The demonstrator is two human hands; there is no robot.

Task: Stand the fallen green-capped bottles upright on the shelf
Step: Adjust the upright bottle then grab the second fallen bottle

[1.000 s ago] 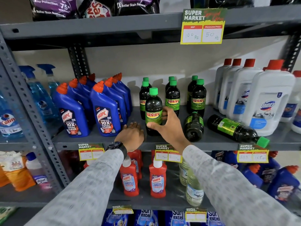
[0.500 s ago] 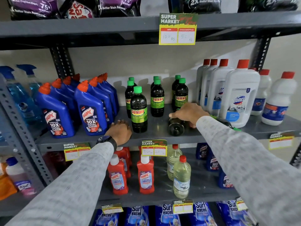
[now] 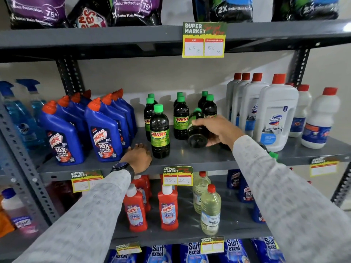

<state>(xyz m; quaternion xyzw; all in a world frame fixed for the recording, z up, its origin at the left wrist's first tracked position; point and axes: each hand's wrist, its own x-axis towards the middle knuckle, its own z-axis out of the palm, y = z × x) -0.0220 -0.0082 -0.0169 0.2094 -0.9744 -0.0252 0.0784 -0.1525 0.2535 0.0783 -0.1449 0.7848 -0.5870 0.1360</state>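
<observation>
My right hand (image 3: 218, 132) grips a dark green-capped bottle (image 3: 195, 130), tilted with its base toward me and lifted off the grey shelf (image 3: 190, 160). Another fallen bottle lies behind my right sleeve; only its green cap (image 3: 273, 155) shows at the shelf's front edge. An upright Sunny bottle (image 3: 159, 131) stands in front, with several more upright green-capped bottles (image 3: 181, 118) behind it. My left hand (image 3: 137, 157) rests on the shelf just left of the front bottle, fingers curled, holding nothing.
Blue Harpic bottles (image 3: 103, 133) crowd the shelf's left side, white Domex bottles (image 3: 275, 114) the right. A price tag (image 3: 177, 176) hangs on the shelf edge. Red bottles (image 3: 169, 207) and clear bottles (image 3: 209, 209) fill the shelf below.
My right hand has taken hold of the fallen bottle and raised it, cap end tipping up. The left hand stays put beside the front bottle.
</observation>
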